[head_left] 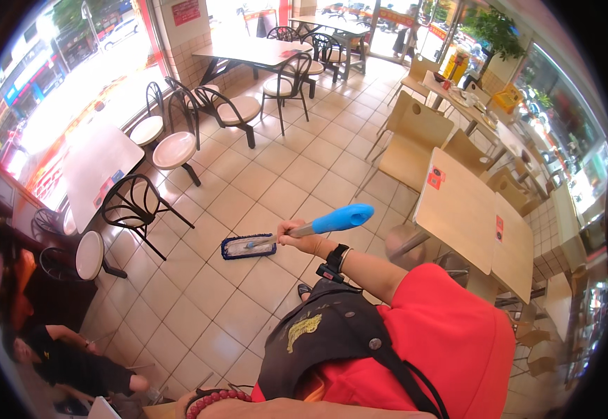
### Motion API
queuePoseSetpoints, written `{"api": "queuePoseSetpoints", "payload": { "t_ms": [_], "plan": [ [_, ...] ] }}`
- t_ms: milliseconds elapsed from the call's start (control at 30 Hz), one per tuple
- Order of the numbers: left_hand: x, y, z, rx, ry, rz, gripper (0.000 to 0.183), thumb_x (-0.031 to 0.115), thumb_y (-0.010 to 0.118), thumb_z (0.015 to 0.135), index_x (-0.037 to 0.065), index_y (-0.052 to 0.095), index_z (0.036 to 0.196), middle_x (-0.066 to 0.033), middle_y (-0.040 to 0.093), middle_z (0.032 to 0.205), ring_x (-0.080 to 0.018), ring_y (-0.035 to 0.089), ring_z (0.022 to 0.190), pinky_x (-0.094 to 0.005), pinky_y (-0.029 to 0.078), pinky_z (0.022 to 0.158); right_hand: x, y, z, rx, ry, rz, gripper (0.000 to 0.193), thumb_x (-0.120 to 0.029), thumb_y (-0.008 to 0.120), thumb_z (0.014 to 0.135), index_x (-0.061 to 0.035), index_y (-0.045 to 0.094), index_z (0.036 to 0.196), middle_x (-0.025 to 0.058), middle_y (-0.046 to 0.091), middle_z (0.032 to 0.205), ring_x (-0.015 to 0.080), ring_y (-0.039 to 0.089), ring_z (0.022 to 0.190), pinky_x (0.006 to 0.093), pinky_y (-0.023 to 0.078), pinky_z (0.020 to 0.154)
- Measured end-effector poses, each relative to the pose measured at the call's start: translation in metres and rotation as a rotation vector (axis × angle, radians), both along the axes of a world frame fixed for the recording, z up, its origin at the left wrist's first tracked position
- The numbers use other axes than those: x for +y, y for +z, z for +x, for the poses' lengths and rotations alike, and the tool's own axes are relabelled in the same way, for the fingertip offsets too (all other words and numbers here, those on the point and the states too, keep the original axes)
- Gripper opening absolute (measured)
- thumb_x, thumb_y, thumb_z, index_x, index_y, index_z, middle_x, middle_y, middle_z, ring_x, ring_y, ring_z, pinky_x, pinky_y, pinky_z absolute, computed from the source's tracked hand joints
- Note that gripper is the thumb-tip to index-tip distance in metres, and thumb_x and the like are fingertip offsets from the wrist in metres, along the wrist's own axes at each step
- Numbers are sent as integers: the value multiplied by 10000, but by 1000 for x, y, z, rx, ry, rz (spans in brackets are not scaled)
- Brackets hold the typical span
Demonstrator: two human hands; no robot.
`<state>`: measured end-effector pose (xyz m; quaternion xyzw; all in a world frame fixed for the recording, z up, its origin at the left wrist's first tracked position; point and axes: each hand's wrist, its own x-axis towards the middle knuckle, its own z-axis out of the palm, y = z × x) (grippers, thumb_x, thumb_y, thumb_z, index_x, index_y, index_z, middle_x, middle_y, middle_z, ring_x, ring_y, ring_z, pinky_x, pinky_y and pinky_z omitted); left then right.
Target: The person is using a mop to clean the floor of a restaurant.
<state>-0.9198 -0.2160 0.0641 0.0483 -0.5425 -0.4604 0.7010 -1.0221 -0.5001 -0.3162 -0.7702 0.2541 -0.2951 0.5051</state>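
Observation:
My right hand [293,233] is closed around the grey pole of a flat mop, just below its thick blue handle grip [344,218]. The handle end points up and to the right. Past my hand, the rectangular mop head [249,246], pale on top with a dark blue fringe, lies flat on the tiled floor [230,293]. A dark watch sits on my right wrist. Along the lower edge runs my left forearm, with a red bead bracelet [219,399] at the wrist. That hand is out of the picture.
Black metal chairs [136,202] with pale round seats stand around white tables [101,164] on the left and at the back. Wooden tables [461,209] and chairs [409,153] line the right. A seated person in dark clothes [80,359] is at the lower left.

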Motion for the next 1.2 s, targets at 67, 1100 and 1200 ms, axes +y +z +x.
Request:
{"api": "queuePoseSetpoints", "payload": {
  "t_ms": [67,1100,1200],
  "plan": [
    [1,0,3,-59,-42,37,452,265,535,974,-36,469,1305,-274,688,966,-411,686,866,-465,561,829,-3,0,-4,-10,-12,5,106,-127,616,832,-35,586,792,52,641,732,120,601,695,276,488,637],
    [31,-35,38,15,246,-432,281,267,688,900,0,705,987,-129,608,914,-217,551,806,-315,441,695,26,-4,39,-102,174,-21,115,-75,582,822,-26,543,726,54,594,672,129,557,638,279,472,628],
    [50,-31,39,-76,287,-429,278,270,698,895,10,705,992,-128,605,907,-215,556,808,-305,448,674,32,-5,34,-69,146,-30,121,-79,587,824,-28,545,723,57,600,674,131,563,644,280,470,622]
  ]
}}
